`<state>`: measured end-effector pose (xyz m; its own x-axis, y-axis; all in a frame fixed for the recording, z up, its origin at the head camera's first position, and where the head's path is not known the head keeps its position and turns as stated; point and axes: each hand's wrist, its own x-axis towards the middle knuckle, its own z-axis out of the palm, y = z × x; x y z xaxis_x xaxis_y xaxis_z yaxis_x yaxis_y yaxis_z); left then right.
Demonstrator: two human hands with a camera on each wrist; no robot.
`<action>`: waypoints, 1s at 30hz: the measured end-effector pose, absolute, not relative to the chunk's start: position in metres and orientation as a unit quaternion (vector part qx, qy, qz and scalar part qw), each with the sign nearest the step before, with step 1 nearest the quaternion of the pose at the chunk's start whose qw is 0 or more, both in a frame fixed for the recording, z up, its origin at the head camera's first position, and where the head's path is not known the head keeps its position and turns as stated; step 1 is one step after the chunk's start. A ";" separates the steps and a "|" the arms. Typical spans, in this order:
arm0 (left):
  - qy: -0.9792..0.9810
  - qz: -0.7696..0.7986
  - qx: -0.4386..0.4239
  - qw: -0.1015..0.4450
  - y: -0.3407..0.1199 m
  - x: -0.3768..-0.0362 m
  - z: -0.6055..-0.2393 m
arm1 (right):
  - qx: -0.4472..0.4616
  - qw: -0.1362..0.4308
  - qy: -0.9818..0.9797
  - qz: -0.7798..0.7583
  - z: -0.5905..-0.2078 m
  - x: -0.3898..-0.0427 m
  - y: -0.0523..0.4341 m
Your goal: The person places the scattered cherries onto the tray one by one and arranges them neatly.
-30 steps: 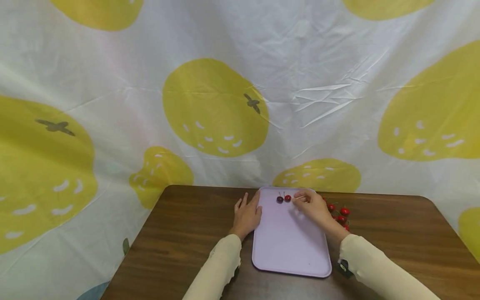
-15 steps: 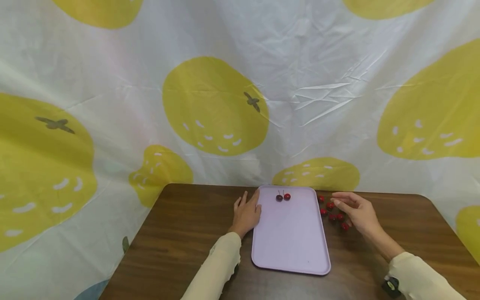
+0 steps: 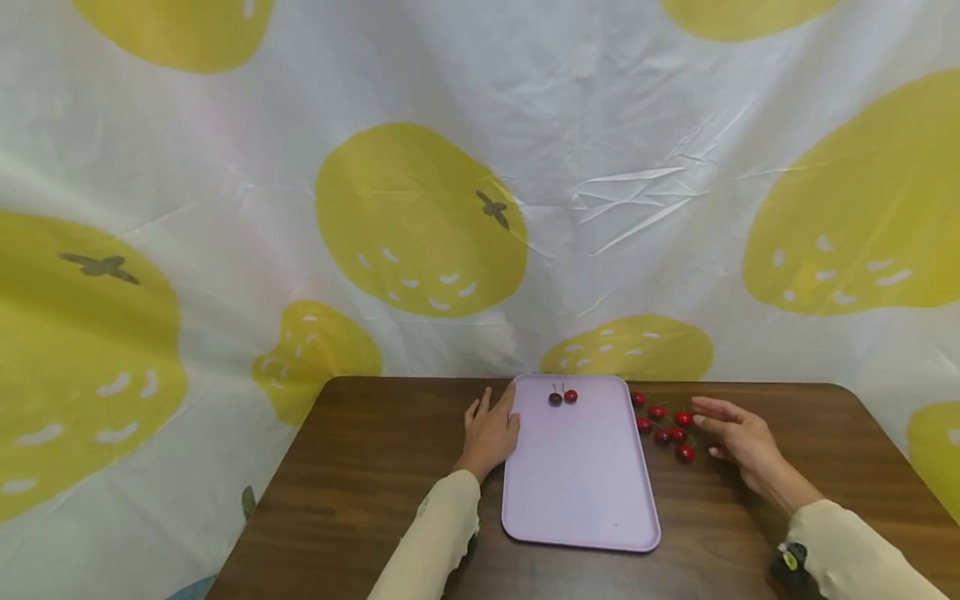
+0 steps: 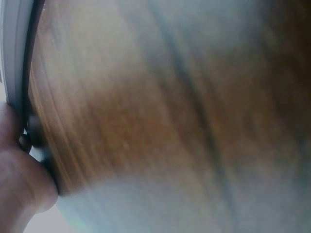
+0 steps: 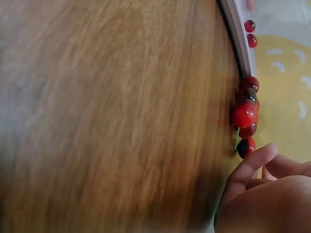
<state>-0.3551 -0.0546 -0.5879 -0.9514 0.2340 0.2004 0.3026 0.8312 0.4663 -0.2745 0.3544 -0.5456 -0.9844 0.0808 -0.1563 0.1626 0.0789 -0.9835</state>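
A lilac tray (image 3: 581, 483) lies on the brown table, with two cherries (image 3: 562, 397) near its far edge. My left hand (image 3: 491, 432) rests flat on the table against the tray's left rim, fingers straight. Several red cherries (image 3: 663, 425) lie loose on the table right of the tray; the right wrist view shows the same cherries (image 5: 247, 116) beside the tray's rim (image 5: 238, 41). My right hand (image 3: 735, 433) hovers just right of the loose cherries with relaxed fingers and holds nothing. Its fingertips (image 5: 257, 158) show close to the nearest cherry.
The wooden table (image 3: 360, 492) ends at a rounded far edge below a white backdrop cloth (image 3: 420, 217) printed with yellow fruit. The left wrist view is blurred wood grain with the tray's rim (image 4: 14, 58) at the left.
My right hand left the tray, where it set down a cherry beside the dark one, and moved right to the loose cherries. The left hand stayed put.
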 end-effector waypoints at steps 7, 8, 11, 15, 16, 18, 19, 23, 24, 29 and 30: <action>-0.957 -0.246 -0.140 0.070 -0.056 -0.357 -0.591 | 0.090 0.035 0.766 -0.635 -0.547 -0.281 0.347; -0.956 -0.247 -0.140 0.070 -0.056 -0.357 -0.591 | 0.091 0.033 0.772 -0.629 -0.546 -0.281 0.345; -0.957 -0.247 -0.138 0.068 -0.056 -0.356 -0.588 | 0.094 0.026 0.784 -0.614 -0.546 -0.281 0.342; -0.955 -0.252 -0.140 0.071 -0.055 -0.353 -0.585 | 0.103 0.019 0.782 -0.614 -0.548 -0.280 0.339; -0.955 -0.251 -0.141 0.074 -0.054 -0.353 -0.585 | 0.104 0.018 0.780 -0.617 -0.548 -0.279 0.339; -0.954 -0.255 -0.140 0.076 -0.053 -0.352 -0.584 | 0.107 0.016 0.778 -0.618 -0.549 -0.279 0.338; -0.953 -0.257 -0.139 0.074 -0.053 -0.351 -0.583 | 0.109 0.014 0.778 -0.618 -0.549 -0.279 0.338; -0.953 -0.261 -0.140 0.069 -0.053 -0.348 -0.579 | 0.111 0.007 0.780 -0.616 -0.549 -0.279 0.336; -0.953 -0.260 -0.142 0.071 -0.053 -0.348 -0.578 | 0.113 0.004 0.780 -0.615 -0.549 -0.278 0.336; -0.952 -0.258 -0.144 0.074 -0.053 -0.348 -0.578 | 0.132 -0.010 0.779 -0.613 -0.543 -0.278 0.333; -0.953 -0.257 -0.143 0.076 -0.053 -0.348 -0.579 | 0.134 -0.011 0.777 -0.615 -0.541 -0.278 0.331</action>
<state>-0.3483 -0.0533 -0.5786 -0.9474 0.2343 0.2180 0.3121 0.8270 0.4676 -0.2784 0.3314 -0.5406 -0.9639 0.2218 -0.1474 0.1942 0.2065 -0.9590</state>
